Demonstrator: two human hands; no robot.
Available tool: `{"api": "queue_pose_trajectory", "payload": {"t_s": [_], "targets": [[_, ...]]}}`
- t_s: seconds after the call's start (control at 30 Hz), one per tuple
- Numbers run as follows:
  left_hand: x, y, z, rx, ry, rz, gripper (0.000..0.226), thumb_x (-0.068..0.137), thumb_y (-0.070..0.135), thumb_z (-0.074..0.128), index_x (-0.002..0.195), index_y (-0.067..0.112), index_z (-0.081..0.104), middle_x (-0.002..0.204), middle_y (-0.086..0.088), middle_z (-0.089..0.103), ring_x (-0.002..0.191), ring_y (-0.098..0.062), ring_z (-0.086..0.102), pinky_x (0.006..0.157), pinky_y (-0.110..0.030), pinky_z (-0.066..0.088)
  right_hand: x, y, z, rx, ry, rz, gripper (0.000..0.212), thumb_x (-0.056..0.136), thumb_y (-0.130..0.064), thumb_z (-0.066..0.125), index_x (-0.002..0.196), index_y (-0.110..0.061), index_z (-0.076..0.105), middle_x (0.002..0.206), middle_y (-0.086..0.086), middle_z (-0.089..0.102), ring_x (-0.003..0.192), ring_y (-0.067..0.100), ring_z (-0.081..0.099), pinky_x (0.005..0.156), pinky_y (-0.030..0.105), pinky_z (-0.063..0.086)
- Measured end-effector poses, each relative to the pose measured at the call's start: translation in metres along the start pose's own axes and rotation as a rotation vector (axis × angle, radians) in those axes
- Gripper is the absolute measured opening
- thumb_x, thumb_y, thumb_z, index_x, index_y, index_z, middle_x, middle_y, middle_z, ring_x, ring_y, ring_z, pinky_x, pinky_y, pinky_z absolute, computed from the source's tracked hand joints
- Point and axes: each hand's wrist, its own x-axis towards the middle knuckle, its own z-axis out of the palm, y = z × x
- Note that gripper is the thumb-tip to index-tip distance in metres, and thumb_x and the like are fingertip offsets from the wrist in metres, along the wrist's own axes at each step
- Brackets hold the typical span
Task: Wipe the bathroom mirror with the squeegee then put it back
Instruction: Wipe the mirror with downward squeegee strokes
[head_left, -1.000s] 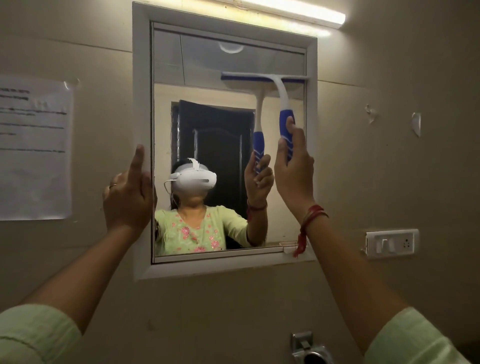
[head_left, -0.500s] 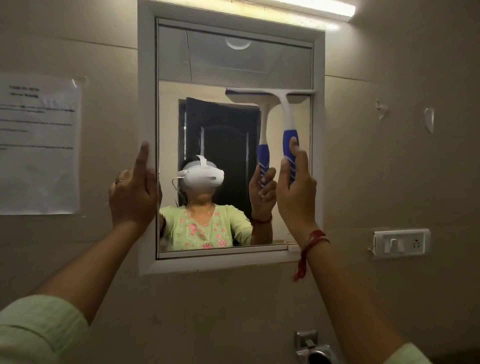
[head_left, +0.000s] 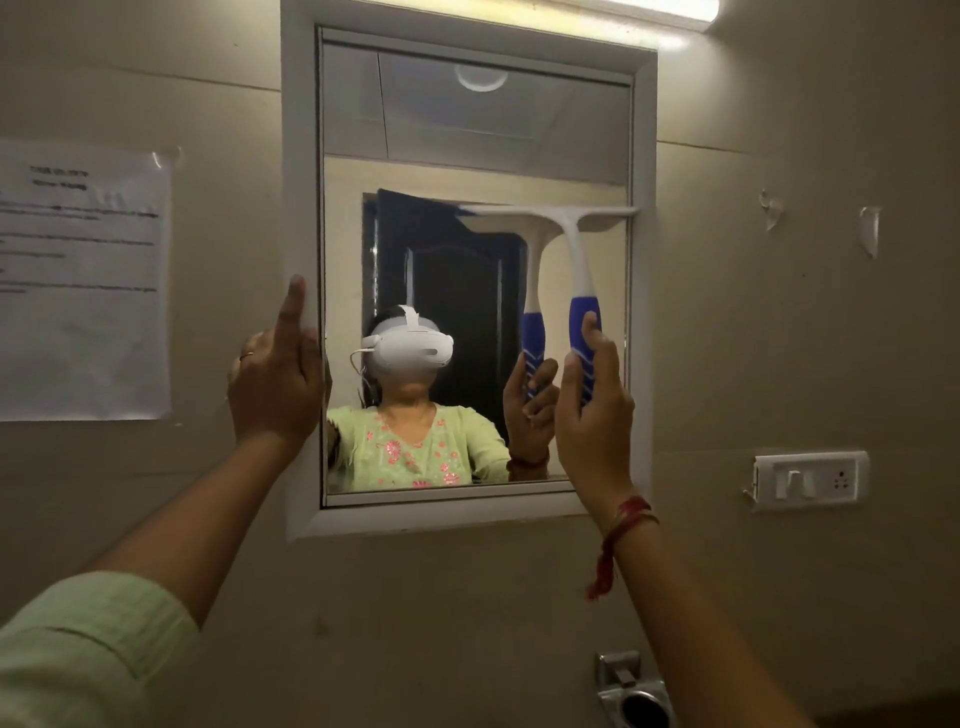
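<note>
Two hands up: my right hand (head_left: 592, 410) grip wrapped round squeegee (head_left: 579, 270) blue handle, blade above it flat on mirror (head_left: 467, 130) mid-right; left hand (head_left: 275, 384) on frame's left edge w/ finger up, grip holding nothing

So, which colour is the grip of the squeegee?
Blue with thin white wavy lines; the squeegee grip shows best in the head view.

One squeegee (head_left: 576, 260), one mirror (head_left: 467, 130), two hands.

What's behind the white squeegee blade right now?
The white-and-blue squeegee, gripped by the right hand, has its blade across the white-framed mirror, on the right half. The glass strip under the blade is hidden.
</note>
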Motion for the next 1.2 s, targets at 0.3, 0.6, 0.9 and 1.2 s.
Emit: {"api": "queue_pose_trajectory", "payload": {"t_s": [0.3, 0.6, 0.9, 1.2], "targets": [[0.0, 0.001, -0.001, -0.009, 0.013, -0.007, 0.049, 0.096, 0.031, 0.03, 0.144, 0.025, 0.025, 0.08, -0.025, 0.058, 0.08, -0.041, 0.055, 0.07, -0.051, 0.045, 0.025, -0.006, 0.007, -0.013, 0.042, 0.006, 0.042, 0.094, -0.036, 0.038, 0.134, -0.024, 0.035, 0.118, 0.006, 0.059, 0.082, -0.008, 0.056, 0.07, 0.01, 0.046], [-0.001, -0.001, 0.001, -0.017, 0.005, 0.001, 0.049, 0.096, 0.033, 0.026, 0.145, 0.026, 0.023, 0.085, -0.023, 0.06, 0.085, -0.041, 0.055, 0.07, -0.051, 0.045, -0.047, 0.004, -0.011, 0.006, -0.044, 0.033, 0.042, 0.095, -0.03, 0.038, 0.136, -0.027, 0.032, 0.108, -0.008, 0.052, 0.085, 0.007, 0.06, 0.072, 0.028, 0.057], [0.0, -0.001, 0.002, -0.007, 0.016, 0.001, 0.048, 0.097, 0.034, 0.026, 0.145, 0.028, 0.023, 0.083, -0.024, 0.06, 0.082, -0.041, 0.056, 0.068, -0.05, 0.045, -0.028, -0.002, -0.005, -0.008, -0.004, 0.041, 0.041, 0.095, -0.031, 0.039, 0.135, -0.021, 0.034, 0.113, 0.0, 0.058, 0.09, 0.012, 0.061, 0.074, 0.035, 0.057], [-0.001, 0.002, -0.001, -0.013, 0.001, -0.002, 0.05, 0.096, 0.032, 0.027, 0.145, 0.025, 0.023, 0.089, -0.027, 0.06, 0.084, -0.043, 0.055, 0.069, -0.052, 0.045, -0.042, -0.001, -0.01, 0.025, -0.036, 0.032, 0.041, 0.096, -0.034, 0.039, 0.135, -0.027, 0.032, 0.107, -0.028, 0.048, 0.089, -0.002, 0.057, 0.069, 0.013, 0.051]]}}
